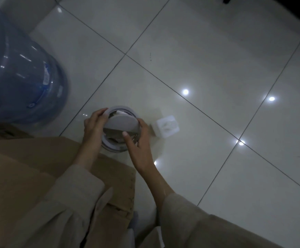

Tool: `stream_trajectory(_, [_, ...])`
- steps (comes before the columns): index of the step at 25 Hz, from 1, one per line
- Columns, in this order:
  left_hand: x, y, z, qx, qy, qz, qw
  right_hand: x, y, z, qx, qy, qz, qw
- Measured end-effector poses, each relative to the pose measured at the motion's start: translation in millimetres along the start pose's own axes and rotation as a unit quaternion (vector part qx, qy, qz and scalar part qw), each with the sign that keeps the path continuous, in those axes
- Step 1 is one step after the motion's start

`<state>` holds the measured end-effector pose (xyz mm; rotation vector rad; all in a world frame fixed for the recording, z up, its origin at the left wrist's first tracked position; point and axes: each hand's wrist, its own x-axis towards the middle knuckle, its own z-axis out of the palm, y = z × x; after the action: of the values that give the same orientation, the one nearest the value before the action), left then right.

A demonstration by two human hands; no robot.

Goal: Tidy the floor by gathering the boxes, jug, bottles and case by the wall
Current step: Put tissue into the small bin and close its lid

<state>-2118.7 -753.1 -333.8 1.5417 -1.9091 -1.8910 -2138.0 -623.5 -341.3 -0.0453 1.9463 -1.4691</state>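
Head view, dim light. Small round bin [118,129] stands on the glossy tiled floor [208,51], near centre, touching the far edge of a brown cardboard box [38,167]. Bin: pale cylindrical wall, white rim ring, flat round swing lid [121,124] tilted in the opening; crumpled pale contents visible beneath.

Left hand [93,128]: fingers curled over the bin's left rim, gripping it. Right hand [139,138]: fingers wrapped round the bin's right side, thumb laid across the near rim. The bin sits between both hands.

Blue translucent water jug [20,77], smooth and rounded, stands far left beside the box. Small white square box [165,126] with an embossed top lies on the floor just right of the bin, apart from the right hand. Beige sleeves cover both forearms.
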Motion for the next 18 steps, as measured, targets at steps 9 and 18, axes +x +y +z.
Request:
stream_trajectory(9, [2.1,-8.9,9.0,0.144,0.022,-0.068,0.987,19.6,4.1,4.3,-0.124,-0.058,-0.046,0.990])
stream_trajectory(18, [16.6,-10.6,10.1,0.102,0.016,-0.026,0.994,43.6,1.5,-1.0,-0.111,-0.032,-0.007,0.993])
